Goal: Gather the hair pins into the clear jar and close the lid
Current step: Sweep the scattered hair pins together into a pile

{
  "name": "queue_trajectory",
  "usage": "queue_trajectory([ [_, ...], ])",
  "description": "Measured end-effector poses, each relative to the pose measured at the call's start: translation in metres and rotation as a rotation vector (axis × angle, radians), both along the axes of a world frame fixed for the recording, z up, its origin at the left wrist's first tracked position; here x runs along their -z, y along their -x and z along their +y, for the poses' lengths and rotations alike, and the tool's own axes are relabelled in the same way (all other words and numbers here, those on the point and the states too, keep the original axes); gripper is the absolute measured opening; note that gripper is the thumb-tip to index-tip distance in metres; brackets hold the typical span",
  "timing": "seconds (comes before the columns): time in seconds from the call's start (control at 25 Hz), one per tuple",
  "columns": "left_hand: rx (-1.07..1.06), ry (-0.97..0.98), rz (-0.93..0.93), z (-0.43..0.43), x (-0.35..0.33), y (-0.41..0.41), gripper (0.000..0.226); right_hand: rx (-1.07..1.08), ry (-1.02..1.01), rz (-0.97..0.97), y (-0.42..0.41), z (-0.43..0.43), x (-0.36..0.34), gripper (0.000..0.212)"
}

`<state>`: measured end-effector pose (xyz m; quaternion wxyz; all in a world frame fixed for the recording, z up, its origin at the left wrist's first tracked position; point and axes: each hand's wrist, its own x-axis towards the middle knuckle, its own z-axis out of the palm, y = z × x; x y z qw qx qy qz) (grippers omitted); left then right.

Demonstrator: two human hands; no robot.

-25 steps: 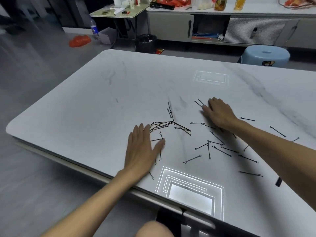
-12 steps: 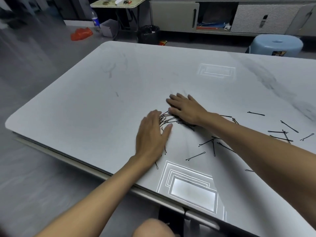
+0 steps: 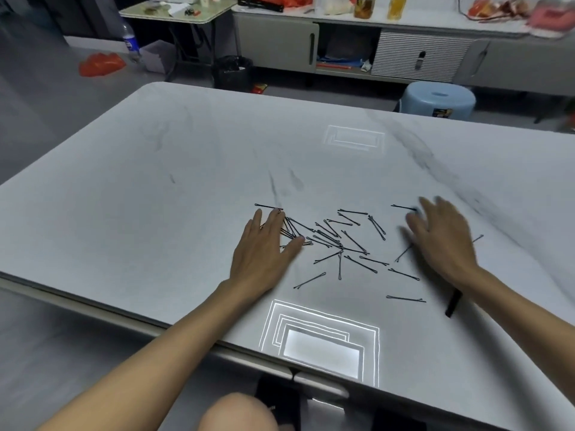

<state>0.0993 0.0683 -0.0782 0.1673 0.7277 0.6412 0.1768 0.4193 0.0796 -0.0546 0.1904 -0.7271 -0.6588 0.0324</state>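
Since half a second ago the right hand [image 3: 441, 241] has swung back out to the right, away from the left hand, and the hair pins [image 3: 329, 237] it had pushed into a tight bunch now lie looser. Pins: black, thin, scattered flat on the table [image 3: 155, 188] between the two hands. Densest cluster sits at the left hand's [image 3: 264, 247] fingertips, partly under them; one pin lies just beyond those fingers, crosswise. More pins fan out right and toward the near edge, several single ones lying apart. One pin shows just past the right hand's far fingers, another pokes out on its right side.

Left hand: palm down, flat on the table, fingers [image 3: 273, 222] together, thumb spread toward the pins, gripping nothing. Right hand: palm down, fingers loosely spread, motion-blurred, holding nothing; cannot tell if it touches the table. A short dark strip [image 3: 452, 303] lies on the table just under the right wrist; cannot tell what it is.

Table is pale grey marble-look, with two bright rectangular light reflections, one near [image 3: 320, 343], one far [image 3: 354, 138]. A bare knee [image 3: 238, 412] shows at bottom centre.

Beyond the table: blue plastic stool [image 3: 437, 99], low cabinet [image 3: 373, 48] with clutter on top, black bin [image 3: 231, 73], small side table [image 3: 180, 12], orange bag [image 3: 101, 63] and a bottle [image 3: 130, 45] on the floor.
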Motion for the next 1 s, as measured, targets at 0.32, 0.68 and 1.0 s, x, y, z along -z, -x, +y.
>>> queue_trajectory([
  [0.32, 0.134, 0.007, -0.054, 0.007, -0.002, -0.048, 0.063, -0.165, 0.247, 0.089, -0.006, 0.004, 0.006, 0.041],
  [0.68, -0.067, 0.008, 0.113, 0.03, -0.004, -0.025, 0.072, 0.18, 0.214, -0.083, -0.025, -0.083, 0.017, 0.07],
  [1.0, 0.163, -0.022, -0.051, 0.0, -0.006, -0.074, 0.063, -0.073, 0.103, 0.006, 0.014, -0.013, 0.019, 0.057],
])
